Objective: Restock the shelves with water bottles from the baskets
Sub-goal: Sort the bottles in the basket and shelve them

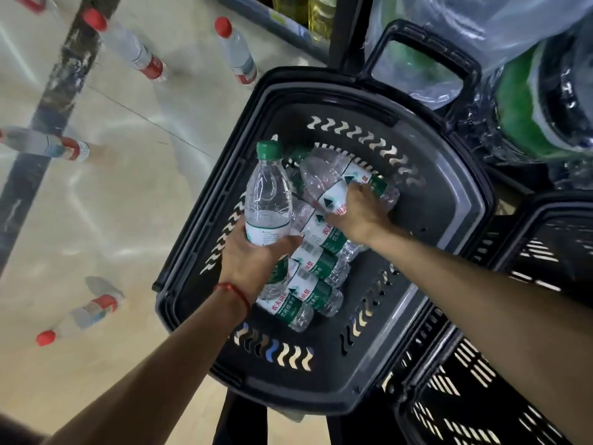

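Note:
A dark plastic basket [455,175] stands on the floor and holds several green-labelled water bottles [321,268] lying on their sides. My left hand [253,261] grips a green-capped water bottle [268,200] by its lower part, upright above the basket's left side. My right hand [359,213] reaches into the basket and curls round another lying bottle [321,184] at its label. A shelf edge [282,24] runs along the top of the view.
Several red-capped bottles stand or lie on the pale floor to the left: two [128,46], [237,53] near the shelf, one [45,144] at the left edge, one [83,316] lower down. Black crates [481,380] sit at the right. Plastic-wrapped packs [529,107] fill the upper right.

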`<move>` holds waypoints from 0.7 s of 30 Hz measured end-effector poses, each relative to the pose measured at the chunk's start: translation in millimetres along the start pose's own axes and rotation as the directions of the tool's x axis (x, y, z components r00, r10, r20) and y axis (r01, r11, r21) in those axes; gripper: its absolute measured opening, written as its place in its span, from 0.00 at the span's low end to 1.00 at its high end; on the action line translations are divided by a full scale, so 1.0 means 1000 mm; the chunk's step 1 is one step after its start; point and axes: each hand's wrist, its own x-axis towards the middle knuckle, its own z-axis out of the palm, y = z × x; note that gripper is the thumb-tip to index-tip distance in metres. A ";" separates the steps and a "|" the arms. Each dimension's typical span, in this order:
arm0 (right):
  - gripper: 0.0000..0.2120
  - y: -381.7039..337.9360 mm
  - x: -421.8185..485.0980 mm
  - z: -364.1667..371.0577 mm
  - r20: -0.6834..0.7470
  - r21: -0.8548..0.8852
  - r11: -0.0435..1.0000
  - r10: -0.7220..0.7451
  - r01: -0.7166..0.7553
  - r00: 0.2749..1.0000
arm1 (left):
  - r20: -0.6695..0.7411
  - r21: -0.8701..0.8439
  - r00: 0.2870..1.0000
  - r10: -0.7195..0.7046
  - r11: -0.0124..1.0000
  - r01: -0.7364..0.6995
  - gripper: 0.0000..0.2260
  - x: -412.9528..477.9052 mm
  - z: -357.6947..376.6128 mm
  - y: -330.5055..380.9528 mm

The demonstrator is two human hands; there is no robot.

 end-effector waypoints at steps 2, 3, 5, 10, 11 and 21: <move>0.38 0.006 -0.028 0.003 0.026 0.171 0.985 0.031 -0.035 0.999 | 0.000 0.000 1.000 0.003 1.000 -0.003 0.27 -0.011 0.000 0.003; 0.36 0.009 -0.043 0.003 0.026 0.242 0.970 0.026 -0.032 0.999 | -0.002 0.003 1.000 0.001 1.000 -0.001 0.27 -0.017 0.000 0.004; 0.36 0.014 -0.075 -0.002 0.003 0.356 0.935 0.006 -0.007 1.000 | -0.017 0.018 1.000 0.001 1.000 0.000 0.27 -0.028 0.000 0.008; 0.29 0.018 -0.157 -0.037 -0.042 0.564 0.826 0.023 0.004 0.999 | -0.020 0.061 0.998 0.052 0.997 -0.051 0.25 -0.072 0.002 0.022; 0.28 0.019 -0.171 -0.045 -0.065 0.582 0.813 0.016 0.025 0.998 | -0.013 0.064 0.998 0.067 0.996 -0.067 0.25 -0.083 0.003 0.026; 0.26 0.008 -0.349 -0.076 -0.412 0.837 0.476 0.225 0.269 0.883 | 0.254 -0.069 0.923 0.290 0.957 -0.282 0.25 -0.219 0.005 0.056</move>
